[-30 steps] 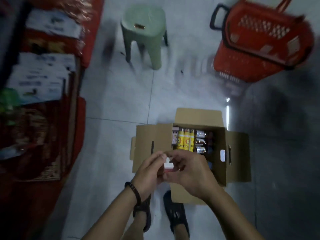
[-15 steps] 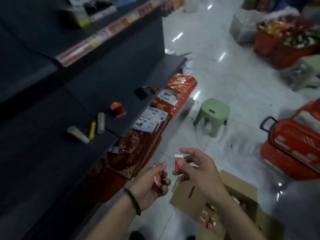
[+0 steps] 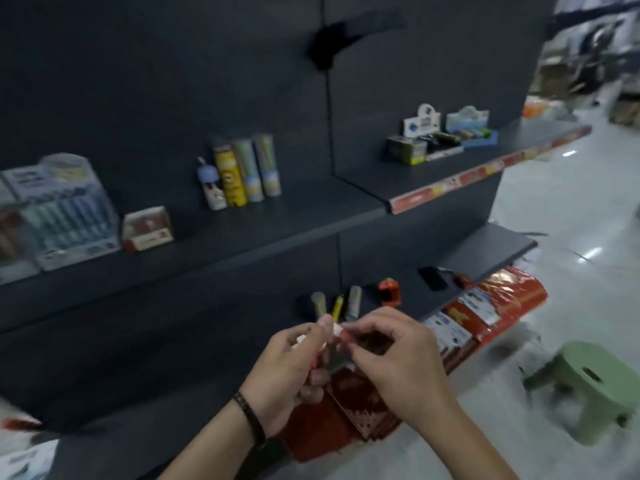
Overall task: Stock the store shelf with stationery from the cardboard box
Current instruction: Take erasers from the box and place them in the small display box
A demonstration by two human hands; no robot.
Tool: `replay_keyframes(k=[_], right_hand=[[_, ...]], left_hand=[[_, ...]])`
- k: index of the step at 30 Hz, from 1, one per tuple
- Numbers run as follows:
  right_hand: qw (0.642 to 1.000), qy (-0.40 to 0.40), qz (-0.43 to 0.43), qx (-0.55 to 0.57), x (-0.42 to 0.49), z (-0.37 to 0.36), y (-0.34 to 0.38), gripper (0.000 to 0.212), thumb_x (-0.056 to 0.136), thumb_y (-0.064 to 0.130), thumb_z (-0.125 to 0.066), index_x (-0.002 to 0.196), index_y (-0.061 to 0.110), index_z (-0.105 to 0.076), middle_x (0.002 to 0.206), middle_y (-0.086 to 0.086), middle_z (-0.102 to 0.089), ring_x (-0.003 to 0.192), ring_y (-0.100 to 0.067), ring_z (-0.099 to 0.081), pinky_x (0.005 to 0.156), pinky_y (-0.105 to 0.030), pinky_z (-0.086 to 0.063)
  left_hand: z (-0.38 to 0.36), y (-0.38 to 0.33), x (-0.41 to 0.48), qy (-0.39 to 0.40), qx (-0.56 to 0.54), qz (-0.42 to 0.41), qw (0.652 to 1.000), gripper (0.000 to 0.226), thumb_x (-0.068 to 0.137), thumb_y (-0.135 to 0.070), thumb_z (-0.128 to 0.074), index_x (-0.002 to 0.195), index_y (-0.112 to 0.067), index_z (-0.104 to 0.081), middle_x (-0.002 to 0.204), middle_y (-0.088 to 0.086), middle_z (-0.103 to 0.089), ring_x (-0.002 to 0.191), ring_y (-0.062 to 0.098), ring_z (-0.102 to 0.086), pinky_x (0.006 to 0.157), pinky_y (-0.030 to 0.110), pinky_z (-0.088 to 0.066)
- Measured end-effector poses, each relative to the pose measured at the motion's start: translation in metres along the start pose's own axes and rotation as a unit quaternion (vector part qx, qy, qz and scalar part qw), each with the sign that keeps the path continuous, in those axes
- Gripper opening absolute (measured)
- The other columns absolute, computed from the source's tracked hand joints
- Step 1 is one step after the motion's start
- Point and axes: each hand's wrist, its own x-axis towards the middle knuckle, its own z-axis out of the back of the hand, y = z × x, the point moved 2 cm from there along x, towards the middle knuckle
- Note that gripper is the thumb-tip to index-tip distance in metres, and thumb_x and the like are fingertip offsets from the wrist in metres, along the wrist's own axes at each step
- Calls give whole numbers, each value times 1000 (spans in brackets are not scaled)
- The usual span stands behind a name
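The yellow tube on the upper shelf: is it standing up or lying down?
Standing up. The yellow tube rests on its end on the shelf, beside two pale green tubes that also stand upright.

Bare forearms (image 3: 460,441), thin black wristband (image 3: 250,415) on left wrist

The view has swung up from the cardboard box on the floor, now out of sight, to the dark store shelf (image 3: 242,233). Half a second ago the two grips were apart, each holding a small red-and-white packet (image 3: 341,332). Now the right grip (image 3: 391,362) has closed in on the left grip (image 3: 287,368), fingertips meeting at one packet. The green stool (image 3: 595,386) has slid to the lower right.
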Motion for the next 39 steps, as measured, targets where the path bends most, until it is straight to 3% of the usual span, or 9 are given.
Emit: replay_keyframes(k=[4, 9, 18, 21, 23, 26, 30, 34, 39], right_hand=[[995, 8, 96, -17, 33, -78, 41, 21, 77, 8, -93, 80, 24, -79, 95, 16, -67, 84, -7, -70, 70, -14, -52], [986, 97, 136, -2, 84, -145, 73, 22, 78, 17, -94, 93, 29, -84, 110, 20, -70, 89, -11, -73, 74, -25, -58], [941, 221, 256, -8, 202, -247, 87, 20, 81, 12, -91, 94, 24, -82, 99, 17, -73, 87, -10, -73, 72, -28, -58], [941, 228, 252, -5, 246, -275, 83, 18, 81, 14, -91, 92, 25, -82, 94, 16, -73, 85, -9, -72, 72, -28, -58], [942, 233, 242, -12, 279, -294, 79, 15, 82, 17, -91, 91, 26, -82, 90, 16, -72, 84, -6, -70, 71, -22, -56], [941, 265, 208, -39, 326, -332, 75, 11, 87, 20, -86, 92, 28, -81, 89, 18, -70, 88, 2, -65, 72, -13, -49], [933, 289, 195, -88, 371, -388, 71, 7, 90, 23, -82, 95, 29, -81, 91, 18, -70, 87, 5, -65, 76, -13, -51], [917, 323, 192, -135, 397, -442, 73, 9, 93, 18, -79, 100, 22, -83, 101, 10, -78, 92, -1, -69, 86, -25, -59], [895, 346, 195, -203, 403, -491, 67, 23, 92, 9, -72, 107, 22, -84, 113, 3, -79, 106, -15, -70, 93, -30, -58]], left_hand=[[87, -39, -14, -21, 26, -64, 997, 22, 101, -26, -66, 85, -10, -67, 76, 7, -43, 53, 13, -34, 45, 23, -22], [174, -74, -17, -40, 47, -106, 992, 32, 103, -17, -62, 71, -16, -62, 69, 2, -43, 53, 12, -34, 46, 24, -23], [286, -117, 29, -106, 35, -126, 986, 15, 97, -27, -71, 92, -13, -68, 76, 5, -42, 56, 14, -32, 50, 26, -21], [319, -123, 52, -155, -15, -112, 981, 27, 90, -11, -81, 108, -7, -61, 76, 2, -50, 58, 13, -40, 46, 24, -29], [344, -127, 67, -183, -38, -104, 977, 40, 79, 4, -74, 113, -5, -56, 75, 4, -52, 60, 15, -41, 47, 26, -32], [378, -133, 87, -240, -25, -121, 963, 26, 86, 5, -64, 108, -6, -54, 76, 5, -51, 61, 15, -44, 52, 29, -35], [418, -133, 107, -328, 47, -131, 934, 8, 102, -3, -61, 108, -3, -56, 80, 9, -66, 63, 19, -56, 54, 31, -45], [449, -139, 122, -317, 154, -169, 921, 13, 104, -13, -61, 103, 0, -62, 73, 13, -70, 60, 24, -58, 56, 37, -46], [472, -148, 138, -316, 207, -206, 903, 11, 105, -24, -61, 104, -14, -66, 68, 6, -66, 61, 21, -61, 58, 34, -50]])
